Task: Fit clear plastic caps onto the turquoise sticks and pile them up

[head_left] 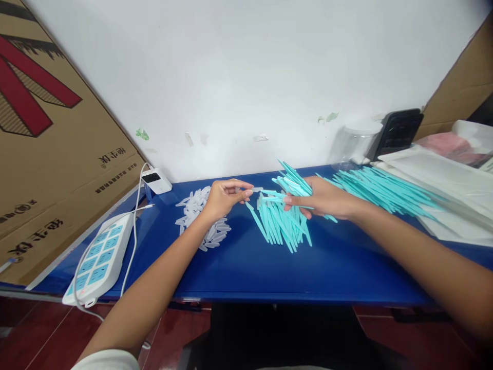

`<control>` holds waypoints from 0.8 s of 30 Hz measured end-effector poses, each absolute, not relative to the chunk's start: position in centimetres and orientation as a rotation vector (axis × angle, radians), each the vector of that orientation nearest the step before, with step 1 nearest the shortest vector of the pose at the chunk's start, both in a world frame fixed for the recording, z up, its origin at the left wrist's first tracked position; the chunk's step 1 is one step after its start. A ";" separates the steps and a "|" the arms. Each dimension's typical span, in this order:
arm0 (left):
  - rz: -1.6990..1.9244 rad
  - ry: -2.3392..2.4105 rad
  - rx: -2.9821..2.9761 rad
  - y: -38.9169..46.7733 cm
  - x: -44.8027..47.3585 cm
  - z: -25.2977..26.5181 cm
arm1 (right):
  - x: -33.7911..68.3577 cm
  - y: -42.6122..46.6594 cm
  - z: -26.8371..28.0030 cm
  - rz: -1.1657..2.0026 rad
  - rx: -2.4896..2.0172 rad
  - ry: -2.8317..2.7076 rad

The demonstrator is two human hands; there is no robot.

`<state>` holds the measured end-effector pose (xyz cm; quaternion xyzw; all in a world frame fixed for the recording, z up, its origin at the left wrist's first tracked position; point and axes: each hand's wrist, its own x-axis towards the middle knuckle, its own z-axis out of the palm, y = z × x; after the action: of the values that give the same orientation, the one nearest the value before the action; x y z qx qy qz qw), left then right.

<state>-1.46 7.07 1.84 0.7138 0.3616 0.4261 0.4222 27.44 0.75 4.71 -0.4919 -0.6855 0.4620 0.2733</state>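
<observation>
My left hand point(227, 198) pinches a small translucent cap point(257, 189) between thumb and fingertips. The cap lines up with the tip of a teal eyebrow razor point(273, 194); whether it sits over the tip I cannot tell. My right hand point(316, 198) is closed around a bunch of teal eyebrow razors point(292, 180), the one at the cap among them. Below the hands lies a pile of teal razors point(283, 226), fanned toward the table's front. Beside and partly behind my left wrist is a heap of translucent caps point(196, 203).
More teal razors point(381, 190) lie at the right, near white trays point(442, 180). A clear jar point(358, 144) and a black device point(398, 131) stand by the wall. A power strip point(102, 252), cables and a small white box point(157, 180) occupy the left of the blue table point(269, 277), beside a large carton point(69, 154).
</observation>
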 end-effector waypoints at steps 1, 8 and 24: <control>1.068 0.920 1.785 7.1 -1.5 1.9 | 27.5 0.8 4.7 1.242 -1.324 -1.844; 1.038 0.953 1.759 7.2 -1.6 1.8 | 27.5 0.8 4.8 1.232 -1.341 -1.844; 0.946 0.941 1.728 6.6 -1.4 2.2 | 27.6 0.8 4.7 1.245 -1.325 -1.874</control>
<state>-1.35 6.63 2.16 0.7022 0.3823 0.3844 0.4614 27.61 0.76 4.71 -0.4897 -0.6927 0.4601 0.2621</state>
